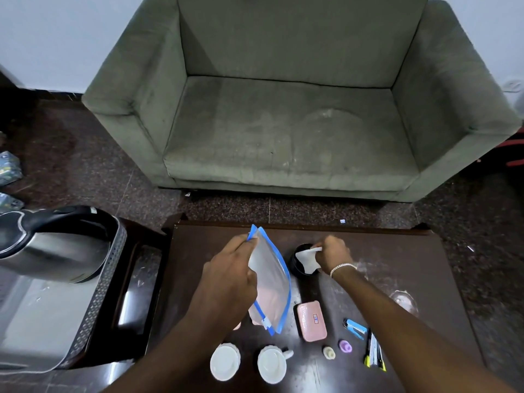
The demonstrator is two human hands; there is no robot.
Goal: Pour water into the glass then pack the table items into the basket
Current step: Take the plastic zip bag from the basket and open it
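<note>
Colours on the dark brown table [397,251] and around it

The pouch [269,279] is clear with blue edges; the paper [304,258] is white, the round holder [297,266] black. The case [312,321] is pink, the stapler [355,329] blue, two cups [225,363] white, one small piece [345,346] purple. The armchair [283,123] is grey-green, the floor [85,165] speckled dark brown, the kettle [51,251] silver and black.

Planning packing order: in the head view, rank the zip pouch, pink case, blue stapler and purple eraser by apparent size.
1. Zip pouch, held up nearer the camera, so unsure
2. Pink case
3. Blue stapler
4. Purple eraser
</note>
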